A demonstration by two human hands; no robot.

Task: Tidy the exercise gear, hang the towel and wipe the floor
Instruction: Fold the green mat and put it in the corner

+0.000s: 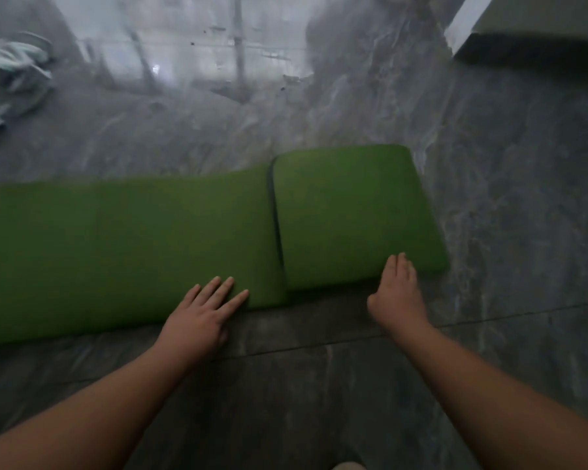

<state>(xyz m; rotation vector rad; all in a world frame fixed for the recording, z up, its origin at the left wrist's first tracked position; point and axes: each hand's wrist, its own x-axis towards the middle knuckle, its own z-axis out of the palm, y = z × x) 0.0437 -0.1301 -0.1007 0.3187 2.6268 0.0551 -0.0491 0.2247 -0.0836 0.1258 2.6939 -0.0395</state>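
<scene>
A pale crumpled towel (9,79) lies on the grey marble floor (489,198), well beyond the far left end of the green exercise mat (126,239). The mat stretches flat across the floor, and its right end is folded over onto itself, forming a doubled flap (350,212) with a dark seam where the fold lies. The left hand (201,317) rests at the near edge of the mat just left of that seam, its fingers (218,290) straight, spread and holding nothing. The right hand (396,293) touches the near edge of the flap, fingers together and nearly straight, gripping nothing. Beyond the mat's right end, a dark furniture corner (530,25) with a white edge stands on the floor.
</scene>
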